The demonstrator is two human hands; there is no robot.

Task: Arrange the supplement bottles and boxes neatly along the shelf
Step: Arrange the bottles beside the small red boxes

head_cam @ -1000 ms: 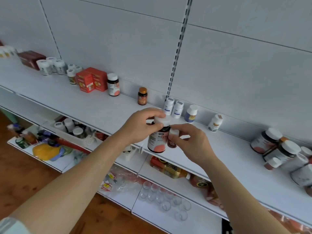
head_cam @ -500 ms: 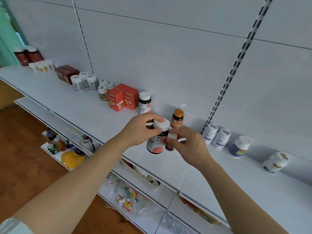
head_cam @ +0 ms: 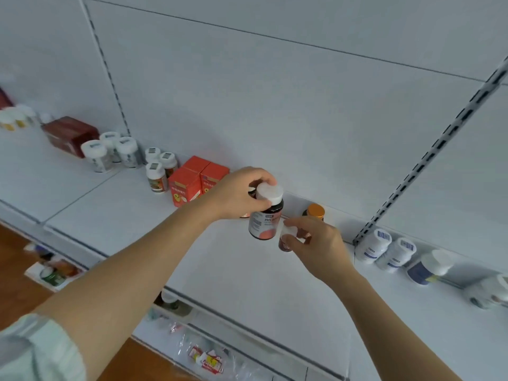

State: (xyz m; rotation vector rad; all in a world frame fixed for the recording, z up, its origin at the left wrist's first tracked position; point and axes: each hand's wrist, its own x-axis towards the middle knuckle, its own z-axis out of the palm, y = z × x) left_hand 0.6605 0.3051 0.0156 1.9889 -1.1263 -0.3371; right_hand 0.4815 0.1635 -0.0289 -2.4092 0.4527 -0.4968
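White shelf (head_cam: 115,215) runs left to right against a panelled back wall, stock pushed to the rear edge so the front stays free for handling. Back row from the left: dark red box (head_cam: 68,134), cluster of white-capped jars (head_cam: 110,152), three small white-lid bottles (head_cam: 159,169), two orange boxes (head_cam: 196,178) side by side, faces forward, likely so labels read from the aisle. Gap in the row next to the orange boxes, then an orange-capped bottle (head_cam: 314,211) at the wall, then white bottles (head_cam: 384,248) past the upright rail, tilted, not squared yet. Left hand (head_cam: 236,193) grips the large dark bottle (head_cam: 265,215) from above, fingers curled round its white cap, bottle upright and apparently lifted over the shelf near the gap, probably headed for that slot. Right hand (head_cam: 316,243) pinches a small dark bottle (head_cam: 286,240) with white cap, just beside the large one, low over the shelf; one item per hand looks like placing both together. Whether either bottle touches the shelf: cannot tell.
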